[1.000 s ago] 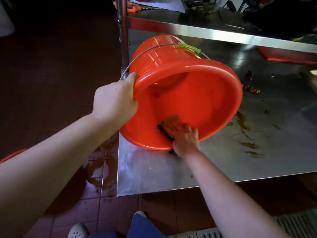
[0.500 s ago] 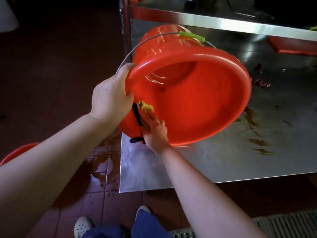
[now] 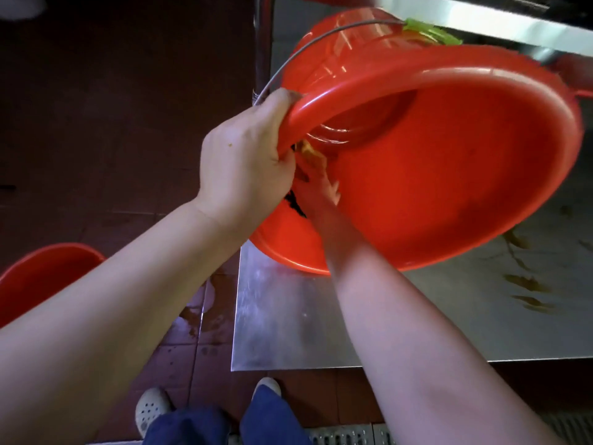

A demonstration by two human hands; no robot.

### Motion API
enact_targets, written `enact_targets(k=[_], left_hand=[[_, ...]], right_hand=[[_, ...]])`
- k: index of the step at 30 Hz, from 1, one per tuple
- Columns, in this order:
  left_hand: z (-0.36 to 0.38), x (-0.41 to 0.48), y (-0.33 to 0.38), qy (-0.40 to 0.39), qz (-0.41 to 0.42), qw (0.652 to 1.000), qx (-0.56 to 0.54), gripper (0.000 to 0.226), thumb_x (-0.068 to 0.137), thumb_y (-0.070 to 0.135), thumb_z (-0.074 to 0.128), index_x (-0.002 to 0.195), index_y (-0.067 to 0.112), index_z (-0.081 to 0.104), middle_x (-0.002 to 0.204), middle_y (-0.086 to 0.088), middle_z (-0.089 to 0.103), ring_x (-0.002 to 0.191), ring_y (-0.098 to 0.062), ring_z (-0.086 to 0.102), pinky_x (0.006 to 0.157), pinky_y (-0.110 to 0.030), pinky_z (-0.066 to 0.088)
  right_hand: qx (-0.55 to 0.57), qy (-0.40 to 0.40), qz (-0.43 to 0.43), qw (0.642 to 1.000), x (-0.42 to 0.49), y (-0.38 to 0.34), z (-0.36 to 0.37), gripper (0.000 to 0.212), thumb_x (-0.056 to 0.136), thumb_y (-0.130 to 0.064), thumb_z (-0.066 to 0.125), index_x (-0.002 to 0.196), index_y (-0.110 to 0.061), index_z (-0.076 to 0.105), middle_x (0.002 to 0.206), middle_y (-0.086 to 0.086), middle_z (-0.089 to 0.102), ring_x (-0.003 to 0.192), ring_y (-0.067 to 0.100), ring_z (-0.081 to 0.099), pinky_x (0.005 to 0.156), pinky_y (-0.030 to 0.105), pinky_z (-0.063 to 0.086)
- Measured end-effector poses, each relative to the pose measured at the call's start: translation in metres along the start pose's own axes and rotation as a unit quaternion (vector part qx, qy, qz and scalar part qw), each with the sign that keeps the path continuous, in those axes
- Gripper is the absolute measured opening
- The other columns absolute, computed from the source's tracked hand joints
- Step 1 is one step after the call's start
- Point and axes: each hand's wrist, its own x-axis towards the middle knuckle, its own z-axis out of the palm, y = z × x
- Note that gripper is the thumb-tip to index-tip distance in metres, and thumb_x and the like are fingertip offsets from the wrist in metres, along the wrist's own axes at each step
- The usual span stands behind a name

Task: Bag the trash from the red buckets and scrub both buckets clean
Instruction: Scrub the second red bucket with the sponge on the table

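Red bucket (image 3: 449, 171), light stiff plastic, likely slick: tipped mouth-forward over table (image 3: 288, 332) corner; left grip (image 3: 240, 168) clamped on rim, the best hold; right grip (image 3: 317, 191) inside with sponge (image 3: 311, 154), closure unclear.

Steel table (image 3: 288, 332) — brown smears (image 3: 526, 284); wet floor tiles (image 3: 192, 345) — drain grate (image 3: 340, 435), white clog (image 3: 150, 406).

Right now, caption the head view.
Left hand grips the rim of the tilted red bucket; right hand holds a scrubber inside.
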Motion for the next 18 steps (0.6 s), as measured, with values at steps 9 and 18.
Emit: enact_targets(k=[9,18], left_hand=[[-0.002,0.004,-0.002,-0.013,0.001,1.0,0.009,0.042,0.07,0.001,0.047,0.11,0.009,0.057,0.07,-0.009,0.06,0.06,-0.035,0.056,0.054,-0.042,0.049],[0.002,0.009,-0.014,-0.041,0.015,0.998,-0.049,0.037,0.069,0.004,0.05,0.105,0.007,0.057,0.072,-0.004,0.06,0.064,-0.034,0.059,0.055,-0.042,0.05]], right_hand=[[-0.411,0.138,-0.12,0.893,0.046,0.061,-0.063,0.061,0.094,-0.024,0.048,0.148,-0.033,0.021,0.155,0.009,0.021,0.124,0.037,0.036,0.094,0.042,0.032],[0.156,0.025,-0.008,0.987,0.045,-0.025,-0.002,0.066,0.078,-0.044,0.054,0.14,-0.024,0.042,0.143,0.002,0.044,0.129,0.026,0.044,0.105,0.042,0.038]])
